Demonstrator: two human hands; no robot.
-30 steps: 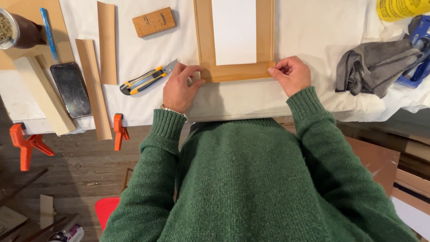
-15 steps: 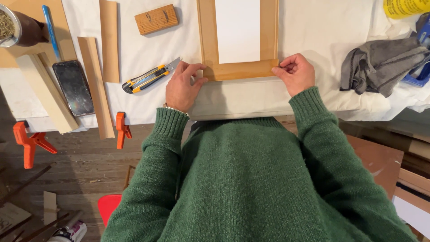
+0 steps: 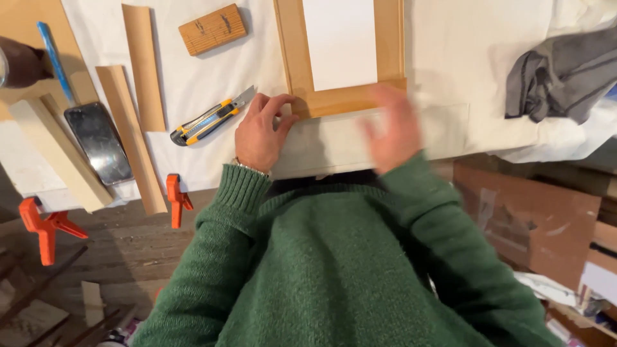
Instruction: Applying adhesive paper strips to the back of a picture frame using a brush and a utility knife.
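A flat frame of brown paper strips (image 3: pixel 334 99) around a white panel lies on the white-covered table (image 3: pixel 450 77). My left hand (image 3: pixel 260 132) rests flat at the frame's near left corner, fingertips on the brown strip, holding nothing. My right hand (image 3: pixel 392 128) is blurred with motion over the near edge of the frame, right of its middle, fingers spread; nothing shows in it. Both arms wear green sweater sleeves. A yellow and black utility knife (image 3: pixel 209 119) lies just left of my left hand, blade out.
Two curled brown paper strips (image 3: pixel 143 64) and a small wooden block (image 3: pixel 212 29) lie at the left, with a dark phone (image 3: pixel 99 142), a pale wooden bar (image 3: pixel 58 154) and a blue pen (image 3: pixel 54 61). Orange clamps (image 3: pixel 175 199) grip the table's edge. A grey cloth (image 3: pixel 565 71) sits at right.
My right hand has left the frame's near right corner and swept leftward along the bottom strip. My left hand stays at the left corner.
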